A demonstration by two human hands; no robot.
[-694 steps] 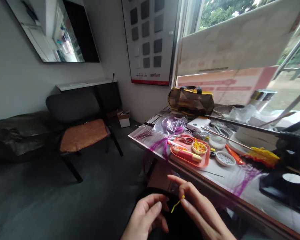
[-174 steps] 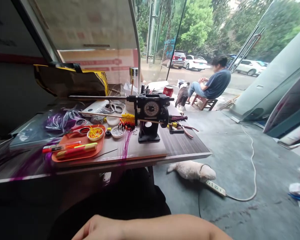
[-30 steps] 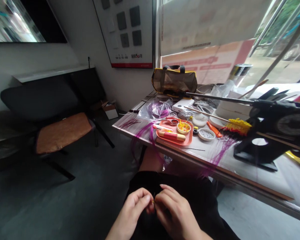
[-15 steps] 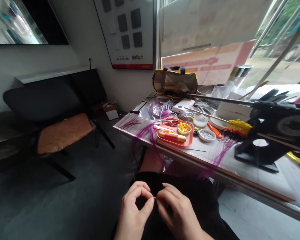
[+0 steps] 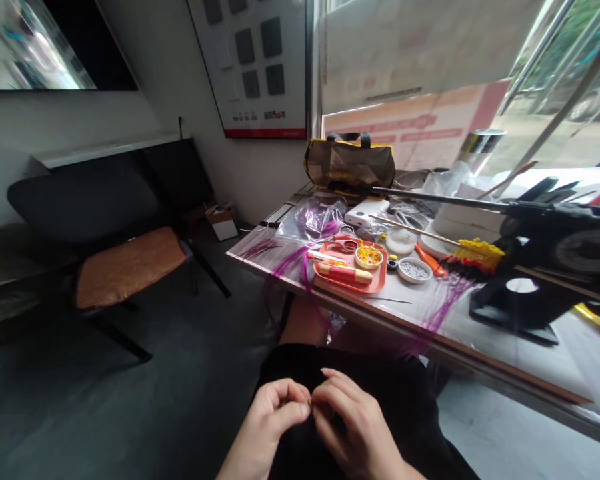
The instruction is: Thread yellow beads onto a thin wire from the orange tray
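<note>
Above my lap, my left hand (image 5: 275,417) and my right hand (image 5: 353,420) meet with thumbs and index fingers pinched together. A tiny yellow piece is gripped between the fingertips of both hands and is almost wholly hidden now; its kind is too small to make out. Beyond the hands, on the table, an orange tray (image 5: 379,283) carries a small bowl (image 5: 369,264) of yellow and orange bits, scissors (image 5: 349,245) and a red and tan stick-shaped piece (image 5: 344,274). Beside the tray stands a white dish (image 5: 415,271) of small pale beads.
Purple threads (image 5: 443,307) hang over the edge of the table (image 5: 430,320). At right is a black stand (image 5: 520,303) with a long rod, near a yellow, red and black tufted piece (image 5: 477,257). A mesh bag (image 5: 350,163) sits behind; a chair (image 5: 130,267) stands left.
My left hand has turned and dropped slightly, its fingers curling in closer to the right fingertips. The yellow piece, visible between the hands before, is now mostly covered. My right hand barely moved.
</note>
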